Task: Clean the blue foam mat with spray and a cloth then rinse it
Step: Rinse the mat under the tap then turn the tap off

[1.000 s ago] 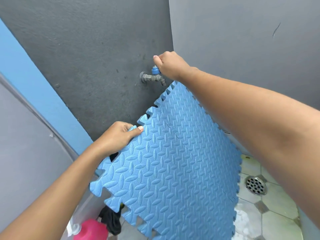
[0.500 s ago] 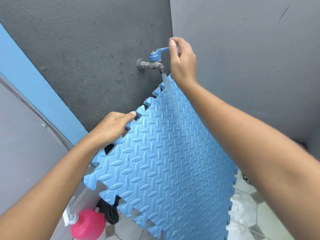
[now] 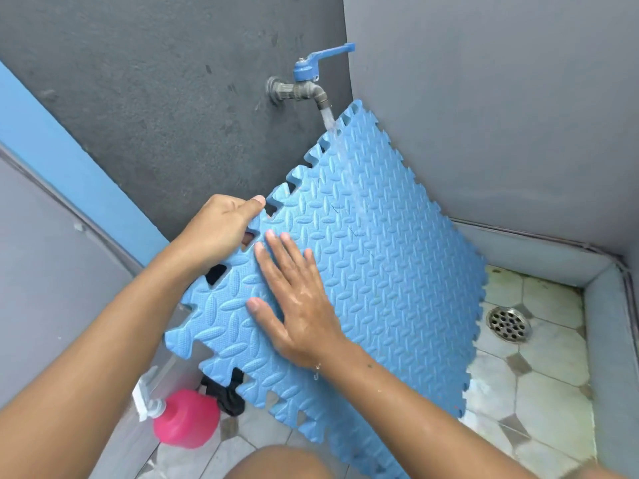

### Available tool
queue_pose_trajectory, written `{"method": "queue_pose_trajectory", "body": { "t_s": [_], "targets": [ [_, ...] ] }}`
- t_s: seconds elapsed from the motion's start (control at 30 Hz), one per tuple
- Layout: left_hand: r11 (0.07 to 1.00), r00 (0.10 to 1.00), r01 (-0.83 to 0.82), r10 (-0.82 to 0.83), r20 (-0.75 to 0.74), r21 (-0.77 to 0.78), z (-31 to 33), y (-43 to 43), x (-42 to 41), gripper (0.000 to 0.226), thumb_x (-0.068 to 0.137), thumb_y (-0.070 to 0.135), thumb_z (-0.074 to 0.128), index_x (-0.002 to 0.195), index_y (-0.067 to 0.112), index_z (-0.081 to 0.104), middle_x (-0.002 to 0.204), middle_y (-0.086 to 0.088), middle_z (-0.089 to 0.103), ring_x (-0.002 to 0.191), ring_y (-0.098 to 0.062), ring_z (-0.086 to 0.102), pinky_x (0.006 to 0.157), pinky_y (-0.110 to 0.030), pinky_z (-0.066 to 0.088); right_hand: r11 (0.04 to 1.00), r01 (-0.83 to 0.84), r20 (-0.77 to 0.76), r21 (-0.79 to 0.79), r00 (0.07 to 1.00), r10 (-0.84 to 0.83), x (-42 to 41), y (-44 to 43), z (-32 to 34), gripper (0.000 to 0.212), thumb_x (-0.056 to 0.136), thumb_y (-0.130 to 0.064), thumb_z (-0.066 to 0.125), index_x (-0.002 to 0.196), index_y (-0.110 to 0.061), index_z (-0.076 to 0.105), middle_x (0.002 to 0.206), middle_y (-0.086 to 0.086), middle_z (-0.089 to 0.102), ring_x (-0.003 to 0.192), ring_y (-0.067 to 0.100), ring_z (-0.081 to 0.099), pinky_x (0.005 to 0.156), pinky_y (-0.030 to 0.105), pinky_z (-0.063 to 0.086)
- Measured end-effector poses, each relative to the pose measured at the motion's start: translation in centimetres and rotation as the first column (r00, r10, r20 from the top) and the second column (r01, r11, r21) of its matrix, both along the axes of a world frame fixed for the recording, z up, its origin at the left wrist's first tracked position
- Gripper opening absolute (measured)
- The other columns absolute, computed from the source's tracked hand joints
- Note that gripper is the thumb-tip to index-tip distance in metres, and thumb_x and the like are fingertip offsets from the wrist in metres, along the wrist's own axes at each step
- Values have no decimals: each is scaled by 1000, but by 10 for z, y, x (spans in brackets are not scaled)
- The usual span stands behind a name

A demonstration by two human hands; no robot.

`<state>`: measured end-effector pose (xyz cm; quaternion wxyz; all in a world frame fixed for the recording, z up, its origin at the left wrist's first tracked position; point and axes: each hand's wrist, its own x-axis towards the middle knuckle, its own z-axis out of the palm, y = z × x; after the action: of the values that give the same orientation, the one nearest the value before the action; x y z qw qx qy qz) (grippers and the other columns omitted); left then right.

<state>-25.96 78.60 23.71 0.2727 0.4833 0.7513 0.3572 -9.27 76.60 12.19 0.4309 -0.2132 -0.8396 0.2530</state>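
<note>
The blue foam mat (image 3: pixel 387 257), with jigsaw edges and a ribbed pattern, stands tilted against the wall corner under the tap (image 3: pixel 304 88). Water runs from the spout onto the mat's upper part. My left hand (image 3: pixel 221 229) grips the mat's upper left edge, thumb on the front. My right hand (image 3: pixel 297 305), wet, lies flat with straight fingers on the mat's face just below the left hand. A pink spray bottle (image 3: pixel 185 423) with a white trigger lies on the floor at the lower left, and a dark cloth (image 3: pixel 226 392) sits beside it, partly hidden by the mat.
The tap's blue lever (image 3: pixel 328 53) points right. A round metal floor drain (image 3: pixel 508 323) sits in the tiled floor to the right, bounded by a low grey kerb (image 3: pixel 608 340). My knee (image 3: pixel 276 464) shows at the bottom edge.
My right hand left the tap lever and came down flat onto the mat. The water keeps running. My left hand still grips the same edge.
</note>
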Motion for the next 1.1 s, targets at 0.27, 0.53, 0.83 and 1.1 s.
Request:
{"method": "queue_pose_trajectory", "body": {
  "t_s": [0.27,0.53,0.83,1.1],
  "targets": [
    [1000,961,15,-8,-278,24,6,-4,9,74,101,58,53,92,-15,64,50,4,39,54,-18,34,57,-29,32,686,393,145,-613,909,-391,7,142,-28,65,104,-55,28,161,-25,17,169,6,4,156,17,-4,125,47,-2],
    [999,983,-37,39,-179,13,4,-1,5,84,98,70,33,95,-5,70,73,-9,61,58,-16,57,69,-37,47,926,171,-12,-335,983,-186,-38,18,42,68,106,-46,23,161,-12,2,169,1,-7,154,11,-14,126,39,-7],
    [999,945,-4,14,-327,32,8,-8,15,79,95,67,47,92,-9,67,64,-11,49,62,-19,49,68,-34,48,764,381,152,-520,922,-357,36,54,-73,67,103,-56,25,161,-26,9,169,-4,-2,154,8,-10,126,42,-6],
    [999,888,31,-12,-459,34,19,-4,26,56,107,43,49,87,-4,72,55,-12,50,59,-24,51,76,-49,55,855,249,30,-454,964,-265,-25,88,22,66,107,-45,27,161,-14,8,169,2,-1,155,12,-9,126,44,-4]
  ]
}}
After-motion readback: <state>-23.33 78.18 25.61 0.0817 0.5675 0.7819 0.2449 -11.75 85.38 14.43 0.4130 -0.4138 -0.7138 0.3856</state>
